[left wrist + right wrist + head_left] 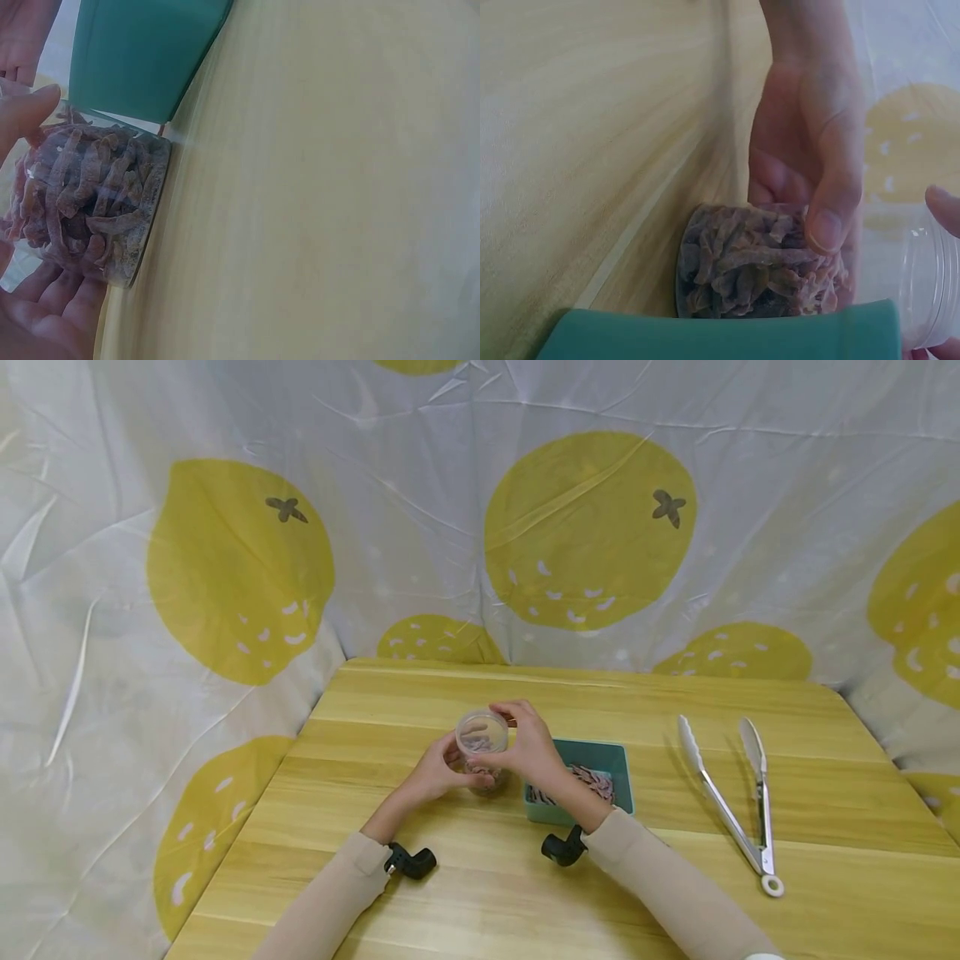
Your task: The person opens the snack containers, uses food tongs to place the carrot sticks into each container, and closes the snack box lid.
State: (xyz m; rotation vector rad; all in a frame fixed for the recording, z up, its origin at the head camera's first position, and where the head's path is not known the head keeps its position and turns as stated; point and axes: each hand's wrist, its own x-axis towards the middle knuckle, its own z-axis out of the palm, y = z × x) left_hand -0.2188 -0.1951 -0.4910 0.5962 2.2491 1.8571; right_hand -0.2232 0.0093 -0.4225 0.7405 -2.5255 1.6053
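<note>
A clear plastic jar [474, 727] stands upright on the table, partly filled with brownish dried strips [765, 262]. My left hand [435, 774] grips its side, the thumb across the front in the right wrist view. Around the jar's rim, my right hand [531, 747] holds on with thumb and fingers. Whether a lid covers the mouth, I cannot tell. Just right of the jar, partly under my right forearm, sits a teal box [618, 760] with more of these strips inside. In the left wrist view, the jar [97, 199] shows its packed lower part.
Metal tongs [729, 820] lie spread on the right side of the wooden table [480, 893], their tips toward the far edge. A lemon-print curtain [420, 527] hangs behind the table and along its sides.
</note>
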